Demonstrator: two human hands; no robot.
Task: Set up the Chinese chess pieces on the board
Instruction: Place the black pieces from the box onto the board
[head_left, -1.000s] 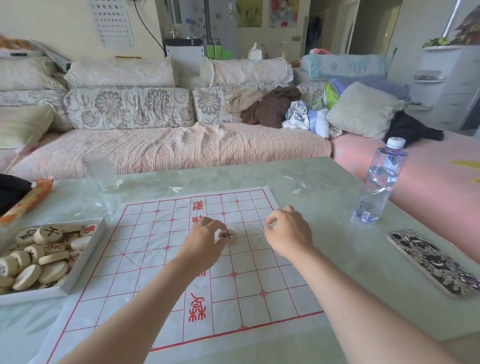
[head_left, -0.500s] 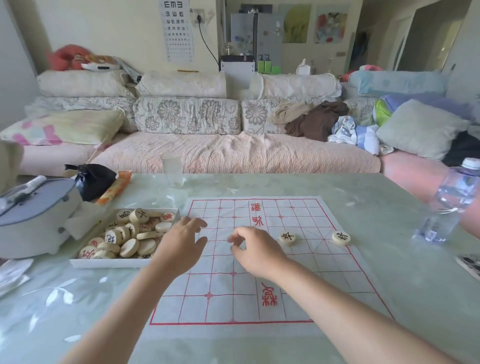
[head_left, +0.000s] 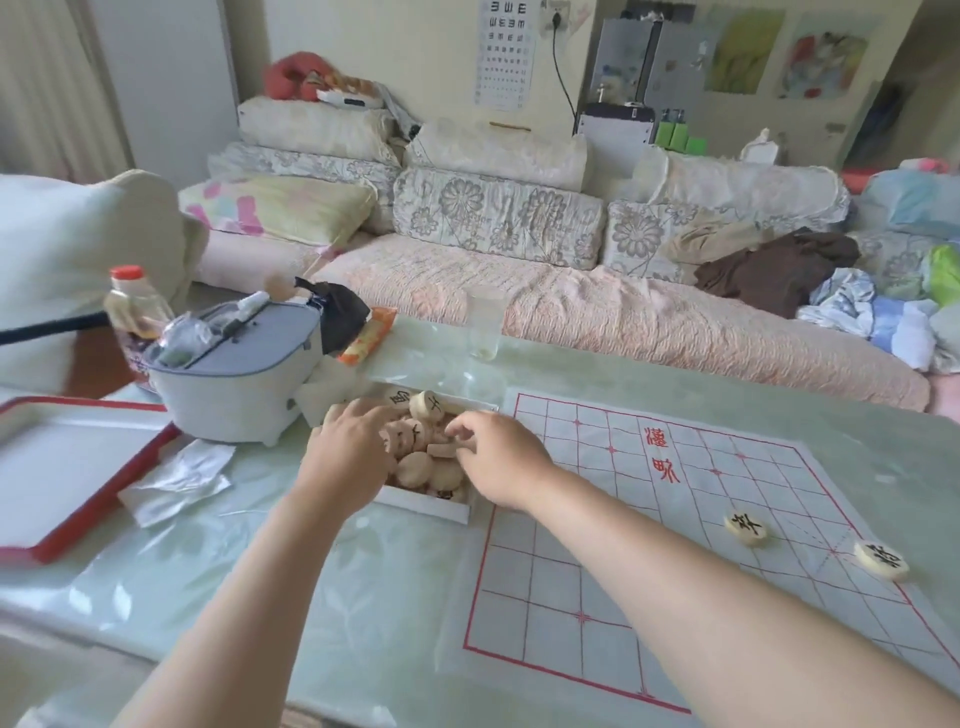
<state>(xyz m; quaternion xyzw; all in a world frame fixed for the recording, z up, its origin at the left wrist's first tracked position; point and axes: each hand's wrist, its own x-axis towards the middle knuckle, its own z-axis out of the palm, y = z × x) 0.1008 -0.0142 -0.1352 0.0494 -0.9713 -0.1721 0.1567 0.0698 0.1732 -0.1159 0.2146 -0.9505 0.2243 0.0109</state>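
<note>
The fingers (head_left: 375, 415) of the left hand (head_left: 345, 460) lie loosely spread across the pile of pieces (head_left: 422, 460), touching the top discs. Nothing shows between them. The right hand (head_left: 501, 465) comes in from the other side. Its fingers are narrowly curled with the tips turned down into the same pile, and whether they have closed on a disc I cannot tell, as the knuckles cover the tips.

The pieces lie heaped in the white box (head_left: 428, 508), directly under both sets of fingertips. They are round discs, so no long axis governs the grasp. What matters is tilt: most lie flat or overlapping, while one near the far rim leans up on its edge.

The board (head_left: 571, 519) lies just beside the box on its right. The right hand is therefore the nearer one for carrying a disc across, and the left would have to cross over it. Two placed pieces (head_left: 746, 528) already sit on the board near its right edge, apart from each other.

The left palm hides the box's left side, and most of the characters in the heap are probably too blurred to read. The right forearm covers the board's near rows, and the frame cuts off its right corner. A grey cooker (head_left: 234, 379) and a red tray (head_left: 62, 467) stand to the left on the counter (head_left: 311, 597).
</note>
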